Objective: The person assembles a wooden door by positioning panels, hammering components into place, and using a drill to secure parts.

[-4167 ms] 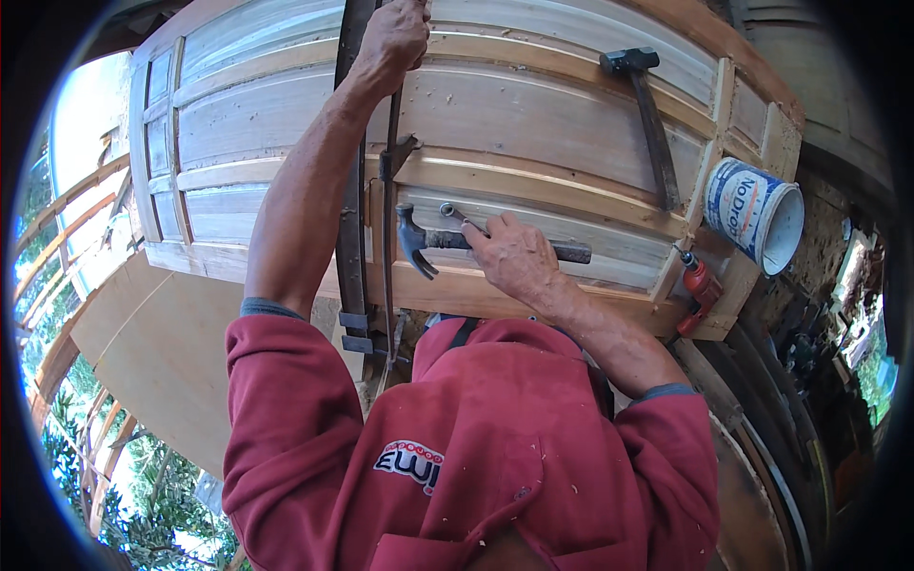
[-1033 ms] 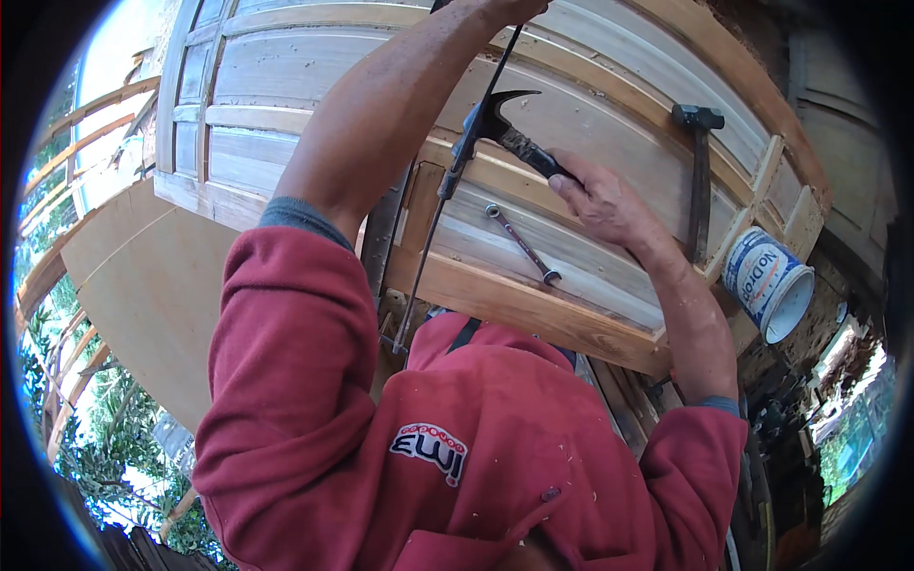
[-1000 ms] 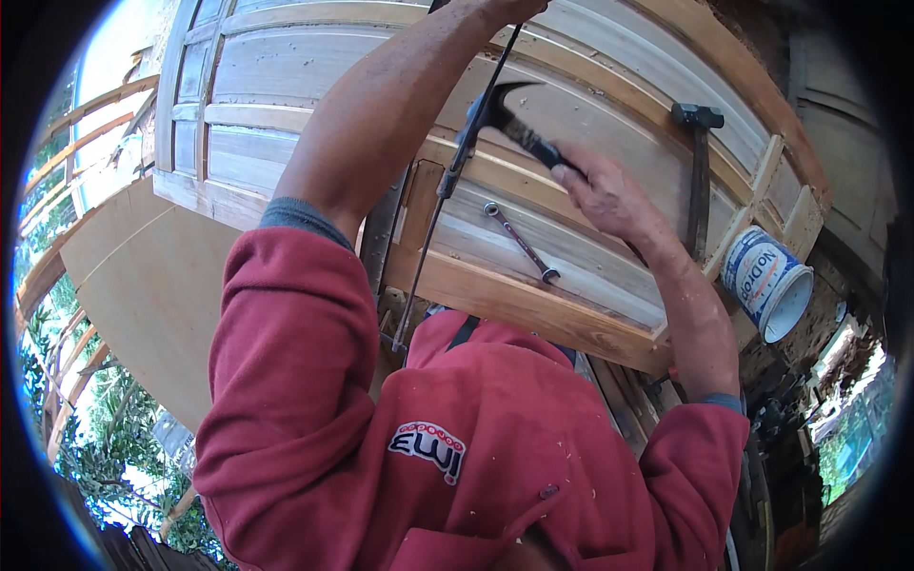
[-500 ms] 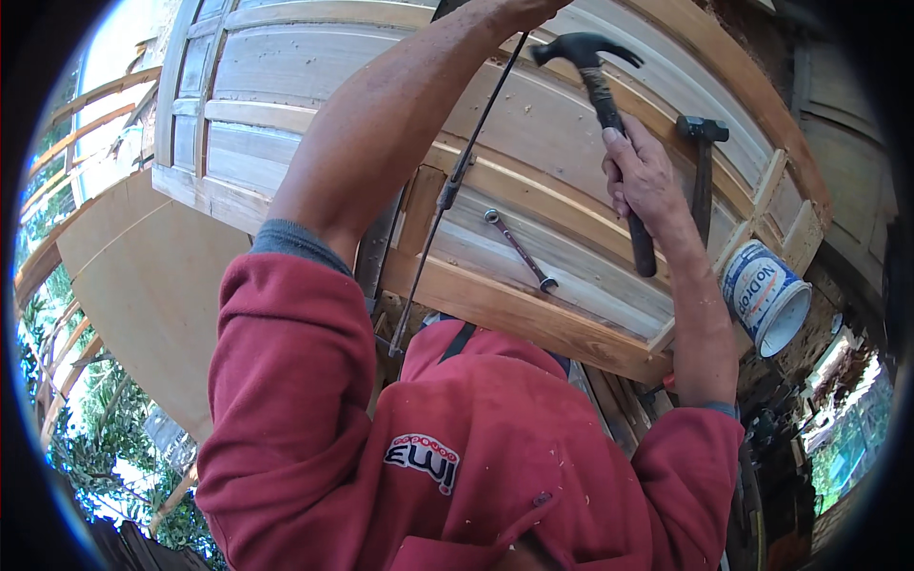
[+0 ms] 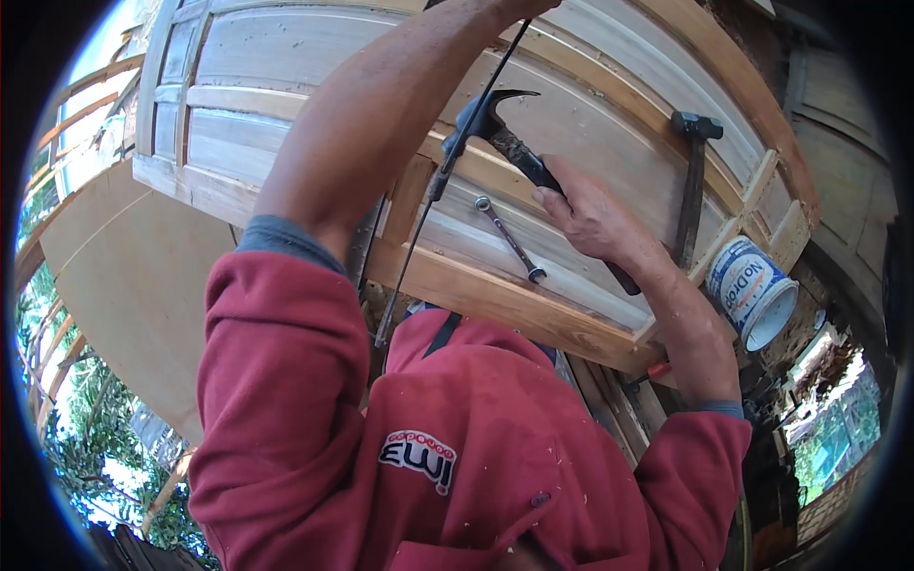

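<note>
A claw hammer [image 5: 522, 160] with a black handle is gripped in my right hand [image 5: 592, 211], its fingers closed round the handle. The hammer's head overlaps a long thin dark metal rod [image 5: 409, 249] with a thicker sleeve partway along; whether they touch I cannot tell. My left arm stretches across the panelled wooden door [image 5: 571, 105], and just the edge of my left hand [image 5: 538, 6] shows at the top, by the rod's upper end. Its fingers are out of the picture. A double-ended wrench [image 5: 509, 238] lies on the door between the rod and my right hand.
A second hammer [image 5: 695, 181] with a dark handle rests on the door at the right. Beside it sits a white and blue tub [image 5: 752, 293], tipped over. A plain plywood sheet [image 5: 124, 295] stands at the left. Wood shavings dot the door.
My right hand has swung the claw hammer left and down, bringing its head from right of the rod to the rod's sleeve. The view has shifted slightly.
</note>
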The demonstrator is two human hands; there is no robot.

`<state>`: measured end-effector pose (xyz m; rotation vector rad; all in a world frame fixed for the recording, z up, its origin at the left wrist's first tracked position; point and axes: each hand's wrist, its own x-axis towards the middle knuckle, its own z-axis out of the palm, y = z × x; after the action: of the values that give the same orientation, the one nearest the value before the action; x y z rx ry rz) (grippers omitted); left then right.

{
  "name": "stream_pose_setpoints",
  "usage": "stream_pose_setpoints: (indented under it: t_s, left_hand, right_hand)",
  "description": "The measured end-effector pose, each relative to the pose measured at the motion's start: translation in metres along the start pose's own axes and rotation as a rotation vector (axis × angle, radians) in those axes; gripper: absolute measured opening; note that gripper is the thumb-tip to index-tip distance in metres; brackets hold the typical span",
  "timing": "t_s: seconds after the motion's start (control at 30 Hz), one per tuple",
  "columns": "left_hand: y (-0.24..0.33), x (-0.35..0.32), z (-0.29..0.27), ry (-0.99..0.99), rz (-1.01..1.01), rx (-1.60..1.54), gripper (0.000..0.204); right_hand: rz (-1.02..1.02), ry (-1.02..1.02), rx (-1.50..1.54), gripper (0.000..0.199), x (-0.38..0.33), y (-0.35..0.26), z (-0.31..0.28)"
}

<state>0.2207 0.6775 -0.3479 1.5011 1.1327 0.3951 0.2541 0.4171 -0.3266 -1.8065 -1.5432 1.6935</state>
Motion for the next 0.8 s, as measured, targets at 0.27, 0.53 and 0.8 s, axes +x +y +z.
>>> stream_pose_setpoints:
  t_s: [0.27, 0.53, 0.8]
  left_hand:
    - [-0.074, -0.225, -0.061, 0.212, 0.078, 0.416, 0.059]
    - [-0.132, -0.327, -0.037, 0.253, -0.431, 0.350, 0.084]
    - [-0.126, -0.319, -0.031, 0.272, -0.480, 0.423, 0.088]
  right_hand:
    - [0.280, 0.023, 0.328, 0.027, -0.026, 0.022, -0.030]
    - [0.164, 0.022, 0.465, 0.029, -0.008, 0.001, -0.010]
    - [0.105, 0.069, 0.157, 0.027, 0.008, -0.001, -0.053]
